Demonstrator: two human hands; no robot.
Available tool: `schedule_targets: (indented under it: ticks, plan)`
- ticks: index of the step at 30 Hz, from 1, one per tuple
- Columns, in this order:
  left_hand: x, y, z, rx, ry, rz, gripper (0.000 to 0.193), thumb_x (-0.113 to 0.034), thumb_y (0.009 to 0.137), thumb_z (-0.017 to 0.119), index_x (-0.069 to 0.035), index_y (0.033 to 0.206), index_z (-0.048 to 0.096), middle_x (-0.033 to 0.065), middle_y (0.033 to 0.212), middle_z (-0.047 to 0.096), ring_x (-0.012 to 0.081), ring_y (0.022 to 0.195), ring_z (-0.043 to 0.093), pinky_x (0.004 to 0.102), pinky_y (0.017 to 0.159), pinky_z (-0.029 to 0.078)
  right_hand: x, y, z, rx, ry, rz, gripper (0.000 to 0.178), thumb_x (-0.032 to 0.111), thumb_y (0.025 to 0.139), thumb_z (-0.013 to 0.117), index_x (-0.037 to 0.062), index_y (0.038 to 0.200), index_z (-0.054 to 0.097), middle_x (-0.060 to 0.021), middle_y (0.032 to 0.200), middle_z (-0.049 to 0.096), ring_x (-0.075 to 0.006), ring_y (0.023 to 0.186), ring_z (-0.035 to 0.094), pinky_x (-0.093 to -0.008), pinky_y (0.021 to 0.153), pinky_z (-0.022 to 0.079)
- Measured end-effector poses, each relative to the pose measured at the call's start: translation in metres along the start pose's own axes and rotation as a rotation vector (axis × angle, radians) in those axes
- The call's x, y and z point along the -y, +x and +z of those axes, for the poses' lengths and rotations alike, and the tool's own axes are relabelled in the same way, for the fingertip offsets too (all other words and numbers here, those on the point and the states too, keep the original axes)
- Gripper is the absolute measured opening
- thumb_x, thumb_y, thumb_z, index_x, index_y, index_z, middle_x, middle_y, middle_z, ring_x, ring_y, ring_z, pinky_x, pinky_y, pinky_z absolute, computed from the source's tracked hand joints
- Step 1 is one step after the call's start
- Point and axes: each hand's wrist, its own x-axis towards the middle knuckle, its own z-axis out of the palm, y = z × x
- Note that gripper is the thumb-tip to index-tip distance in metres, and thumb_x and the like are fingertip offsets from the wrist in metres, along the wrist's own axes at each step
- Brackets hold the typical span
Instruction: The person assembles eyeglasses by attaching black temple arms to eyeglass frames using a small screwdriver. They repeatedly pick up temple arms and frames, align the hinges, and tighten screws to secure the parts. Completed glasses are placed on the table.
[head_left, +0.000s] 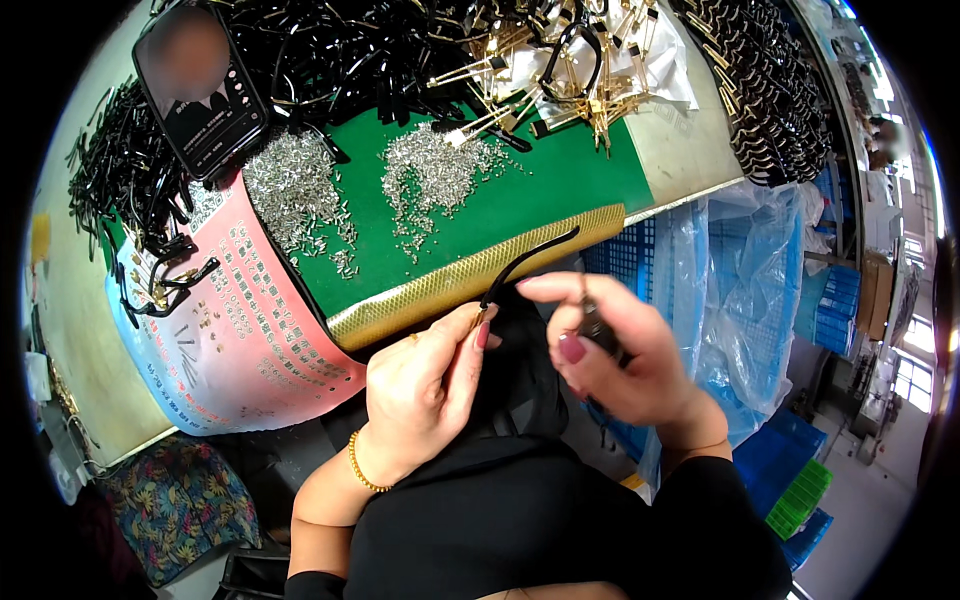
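Near the front edge of the bench, my left hand (425, 385) pinches a black curved eyeglass temple (527, 262) between thumb and fingertips. The temple's long end points up and to the right, and its held end is partly hidden by the fingers. Just to the right, my right hand (635, 350) curls round a dark tool (596, 328), with the index finger stretched toward the temple. Motion blurs this hand, and most of the tool is hidden in the palm. Beyond both hands lie two heaps of tiny silver screw-like pieces, the left heap (290, 190) and the right heap (440, 170).
A green mat (560, 180) with a gold textured front strip (470, 280) covers the bench. Black temples (330, 60) pile up behind, beside gold-and-black eyeglass parts (600, 70). A phone (200, 100) stands at left above a pink printed sheet (280, 330). Plastic-lined blue crates (690, 270) stand right.
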Motion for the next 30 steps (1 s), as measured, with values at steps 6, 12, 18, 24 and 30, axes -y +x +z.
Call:
schedule_targets:
  ticks: [6, 12, 18, 24, 30]
  plan:
    - [-0.001, 0.003, -0.002, -0.045, 0.017, 0.053, 0.025, 0.000, 0.092, 0.070, 0.004, 0.117, 0.069, 0.0086, 0.081, 0.075, 0.0197, 0.061, 0.070, 0.0295, 0.058, 0.054, -0.010, 0.005, 0.011, 0.016, -0.609, -0.261, 0.053, 0.008, 0.092, 0.067, 0.0081, 0.143, 0.054, -0.0103, 0.101, 0.067, -0.0274, 0.077, 0.069, -0.0337, 0.061, 0.055]
    - [0.003, 0.001, -0.002, -0.058, 0.103, 0.124, 0.025, -0.001, 0.090, 0.073, 0.004, 0.114, 0.070, 0.0095, 0.081, 0.075, 0.0202, 0.061, 0.069, 0.0303, 0.058, 0.054, -0.014, 0.007, 0.012, 0.046, -0.573, -0.260, 0.040, 0.008, 0.094, 0.067, 0.0065, 0.133, 0.060, -0.0101, 0.101, 0.067, -0.0275, 0.077, 0.069, -0.0332, 0.064, 0.056]
    - [0.005, -0.003, 0.007, -0.043, 0.055, 0.110, 0.022, 0.000, 0.089, 0.074, 0.003, 0.111, 0.070, 0.0106, 0.086, 0.075, 0.0209, 0.065, 0.071, 0.0301, 0.059, 0.055, -0.019, 0.003, 0.006, -0.085, -0.367, -0.226, 0.016, 0.006, 0.096, 0.068, 0.0047, 0.111, 0.062, -0.0101, 0.099, 0.064, -0.0201, 0.082, 0.066, -0.0298, 0.074, 0.053]
    - [-0.004, -0.007, 0.011, 0.150, -0.571, -0.175, 0.016, 0.001, 0.095, 0.069, 0.004, 0.109, 0.062, 0.0100, 0.088, 0.075, 0.0166, 0.065, 0.069, 0.0272, 0.060, 0.055, -0.027, 0.035, -0.021, 0.102, 1.174, -0.275, 0.025, 0.032, 0.112, 0.040, 0.0098, 0.122, 0.046, -0.0056, 0.089, 0.048, -0.0163, 0.056, 0.050, -0.0329, 0.035, 0.043]
    - [-0.001, -0.005, 0.016, 0.226, -0.557, 0.083, 0.023, -0.004, 0.090, 0.077, 0.001, 0.106, 0.061, 0.0103, 0.089, 0.072, 0.0221, 0.070, 0.071, 0.0311, 0.064, 0.055, -0.041, 0.066, 0.004, 0.367, 1.590, -0.195, 0.028, 0.028, 0.114, 0.033, 0.0085, 0.126, 0.049, -0.0057, 0.091, 0.047, -0.0167, 0.058, 0.048, -0.0303, 0.037, 0.045]
